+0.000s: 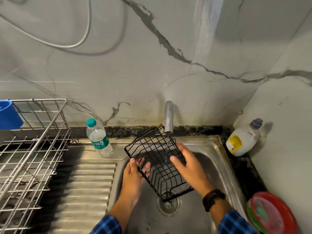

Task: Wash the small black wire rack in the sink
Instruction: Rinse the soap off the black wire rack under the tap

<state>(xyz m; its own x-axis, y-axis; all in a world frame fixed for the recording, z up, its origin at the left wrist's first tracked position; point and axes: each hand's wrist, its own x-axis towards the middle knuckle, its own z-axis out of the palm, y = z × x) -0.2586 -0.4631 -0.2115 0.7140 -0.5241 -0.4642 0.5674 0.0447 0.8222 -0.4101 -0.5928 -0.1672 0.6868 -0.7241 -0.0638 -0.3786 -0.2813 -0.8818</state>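
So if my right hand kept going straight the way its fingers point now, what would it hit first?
The right hand points up and to the left across the black wire rack, which it already seems to touch. Going on, it would likely slide over the grid and meet the water stream first, though depth is unclear.

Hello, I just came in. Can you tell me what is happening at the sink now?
A person is rinsing a small black wire rack over the steel sink. The left hand holds its left edge, and the right hand rests on its right side. Water runs from the tap onto the tilted rack. A water bottle stands on the sink's edge to the left.
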